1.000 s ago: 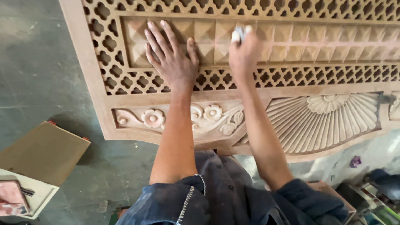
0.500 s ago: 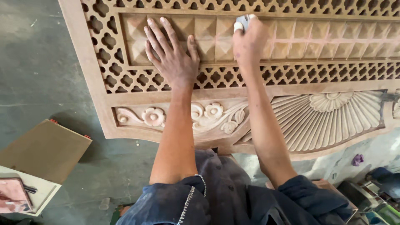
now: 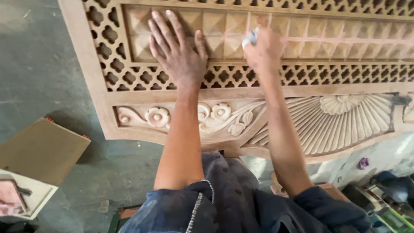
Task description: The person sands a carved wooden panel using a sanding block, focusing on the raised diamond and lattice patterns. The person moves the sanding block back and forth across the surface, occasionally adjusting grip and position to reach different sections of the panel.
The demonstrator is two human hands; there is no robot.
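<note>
We knelt over a carved wooden panel lying on the grey concrete floor. Our left hand lay spread flat on its pyramid-relief band, near the panel's left edge. Our right hand pinched a small pale pad against that band. Flat boards sat off the panel's lower left corner.

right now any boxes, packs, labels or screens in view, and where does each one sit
Brown flat box: on the floor at lower left, beside the carved wooden panel, plain cardboard brown, square.
Pale flat board or pack: bottom left corner, partly under the brown box, cream with a pinkish picture.
Green and white packs: bottom right corner, blurred.
No screens or signs show.
</note>
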